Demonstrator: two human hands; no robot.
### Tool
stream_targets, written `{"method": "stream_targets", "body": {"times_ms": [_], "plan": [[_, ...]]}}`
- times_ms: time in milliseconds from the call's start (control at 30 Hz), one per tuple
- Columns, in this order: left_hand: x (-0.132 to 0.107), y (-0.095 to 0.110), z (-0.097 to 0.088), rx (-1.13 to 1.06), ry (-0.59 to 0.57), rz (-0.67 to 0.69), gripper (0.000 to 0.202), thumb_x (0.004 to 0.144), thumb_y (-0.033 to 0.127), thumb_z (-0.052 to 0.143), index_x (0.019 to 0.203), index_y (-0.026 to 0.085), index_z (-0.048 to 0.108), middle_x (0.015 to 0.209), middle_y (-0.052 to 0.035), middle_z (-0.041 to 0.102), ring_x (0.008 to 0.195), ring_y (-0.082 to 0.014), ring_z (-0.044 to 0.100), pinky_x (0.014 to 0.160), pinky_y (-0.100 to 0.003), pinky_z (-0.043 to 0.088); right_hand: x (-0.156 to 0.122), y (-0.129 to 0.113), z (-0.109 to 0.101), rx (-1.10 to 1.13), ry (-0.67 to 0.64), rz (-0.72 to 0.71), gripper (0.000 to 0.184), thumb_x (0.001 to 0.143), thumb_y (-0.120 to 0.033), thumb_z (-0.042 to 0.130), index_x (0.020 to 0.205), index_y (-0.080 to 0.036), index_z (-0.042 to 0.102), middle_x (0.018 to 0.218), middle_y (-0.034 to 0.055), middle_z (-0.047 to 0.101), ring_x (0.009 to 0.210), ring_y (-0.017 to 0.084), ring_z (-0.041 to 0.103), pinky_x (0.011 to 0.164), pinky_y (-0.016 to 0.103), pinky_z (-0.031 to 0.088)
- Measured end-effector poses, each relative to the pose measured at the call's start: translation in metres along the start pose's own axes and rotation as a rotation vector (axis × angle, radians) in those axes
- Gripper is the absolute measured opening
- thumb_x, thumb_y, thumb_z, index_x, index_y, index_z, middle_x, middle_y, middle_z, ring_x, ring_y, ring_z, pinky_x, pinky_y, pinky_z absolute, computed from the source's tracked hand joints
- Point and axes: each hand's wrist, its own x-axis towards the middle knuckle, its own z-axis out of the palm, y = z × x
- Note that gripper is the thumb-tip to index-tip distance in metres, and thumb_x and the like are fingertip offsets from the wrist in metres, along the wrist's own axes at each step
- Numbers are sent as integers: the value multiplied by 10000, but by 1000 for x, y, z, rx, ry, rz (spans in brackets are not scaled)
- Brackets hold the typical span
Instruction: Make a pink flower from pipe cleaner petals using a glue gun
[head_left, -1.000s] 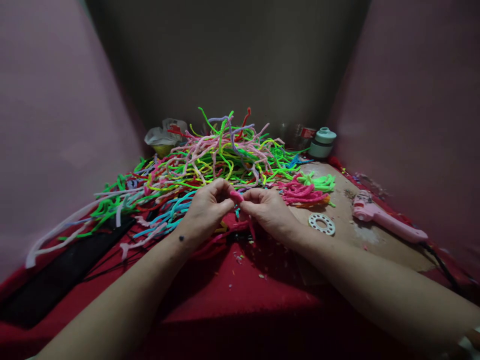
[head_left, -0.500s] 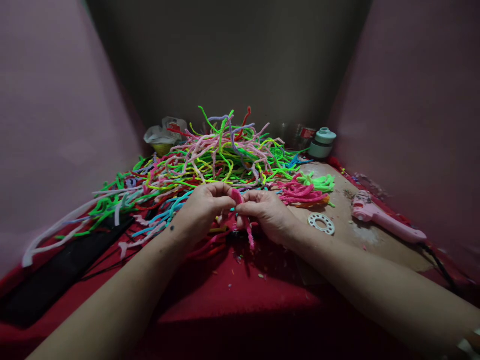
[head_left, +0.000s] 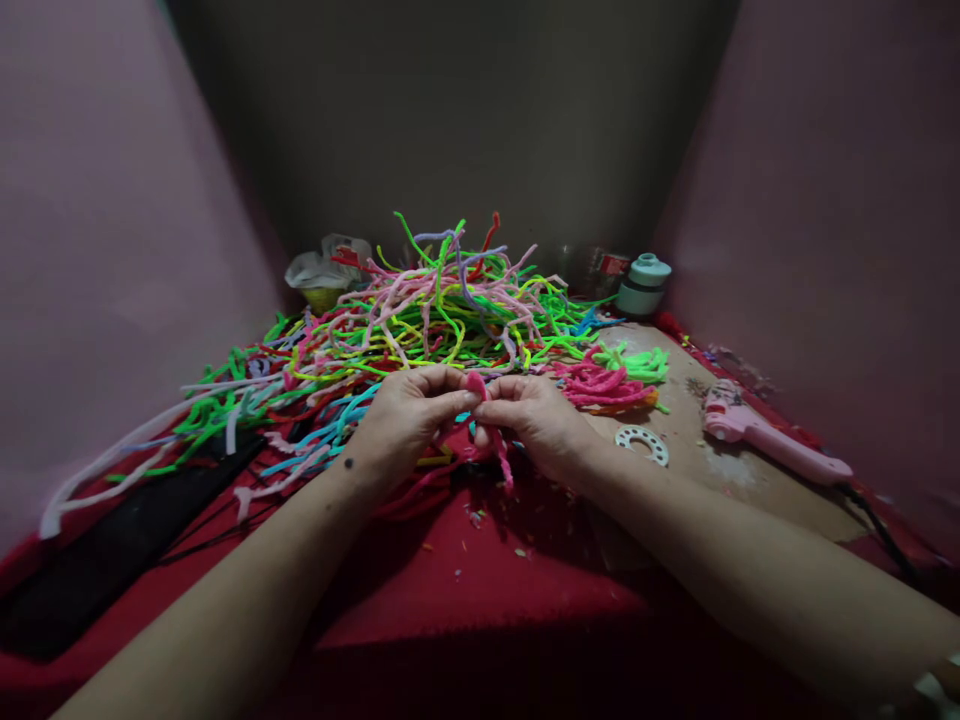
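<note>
Red-covered surface (head_left: pixel 465 600) lies beneath the left hand (head_left: pixel 409 408) and right hand (head_left: pixel 538 418), which together pinch a pink fuzzy strip (head_left: pixel 477 384) just in front of a multicoloured heap of fuzzy stems (head_left: pixel 450 312).

Small craft corner, poss. in a home, tho can't tell for sure. Big heap of pipe cleaners (head_left: pixel 450 310), assorted colours, just beyond the left hand (head_left: pixel 409 415) & right hand (head_left: pixel 536 415). Well to R of right hand: pink glue gun (head_left: pixel 784 448) w/ cord (head_left: pixel 877 525), on a stained brown board (head_left: pixel 686 400). Red cloth (head_left: pixel 480 600) below both hands, w/ scraps (head_left: pixel 476 518). Plain walls either side, L (head_left: pixel 112 200) & R (head_left: pixel 825 200) of hands; dark backdrop (head_left: pixel 465 100) beyond heap.
</note>
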Motion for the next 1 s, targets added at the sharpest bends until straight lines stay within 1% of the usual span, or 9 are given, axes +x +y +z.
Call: {"method": "stream_targets", "body": {"times_ms": [167,333,500,567,667,700,833,967,1000], "plan": [[1,0,0,-19,-10,4,236,657,357,685,788,162,662,574,36,534,449,-56,382,422,-194,258,0,-2,-1,-20,5,41,76,664,-165,597,600,-142,564,482,-19,558,410,74,431,434,214,323],[-1,2,0,18,26,-12,201,665,335,672,742,151,646,531,38,503,442,-59,383,423,-191,271,-1,-2,-3,-95,-60,50,162,698,-220,592,561,-133,603,490,-11,542,419,67,410,445,224,313],[-3,5,1,92,23,15,201,687,341,634,762,157,657,540,38,512,450,-67,388,426,-196,280,-2,-1,-2,-143,-40,72,209,705,-217,581,512,-140,583,433,-24,499,378,63,377,412,222,281],[-4,5,3,182,95,64,176,681,323,629,714,154,663,550,27,543,481,-81,422,449,-203,309,-2,-1,-1,-148,-37,57,221,709,-217,579,500,-144,573,424,-25,499,371,63,383,407,221,284],[-6,5,8,327,255,183,140,667,288,628,663,155,672,583,12,595,557,-110,482,513,-213,359,-3,-1,1,-140,-23,43,239,711,-206,575,481,-147,554,408,-28,500,349,61,385,389,216,286],[-6,5,10,344,281,200,137,665,282,627,657,154,674,586,11,601,570,-115,491,524,-215,366,-3,-1,2,-134,-16,46,243,709,-202,577,474,-147,547,401,-29,498,340,59,384,381,212,284],[-7,8,13,271,249,130,139,669,273,624,645,142,664,571,17,587,545,-102,480,510,-209,361,-4,-4,5,-60,-2,98,239,694,-186,593,468,-147,524,390,-31,501,319,54,385,349,196,280],[-6,9,10,258,275,141,113,657,254,645,645,141,654,575,26,579,545,-84,473,512,-193,357,-4,-6,4,16,-45,162,231,699,-190,591,484,-141,524,386,-28,507,300,49,373,330,191,267],[-5,9,9,234,251,129,127,667,267,643,639,143,642,547,34,553,512,-73,448,487,-189,341,-3,-6,3,32,-57,163,227,700,-194,592,490,-139,527,388,-26,509,303,51,379,329,191,265]]}}
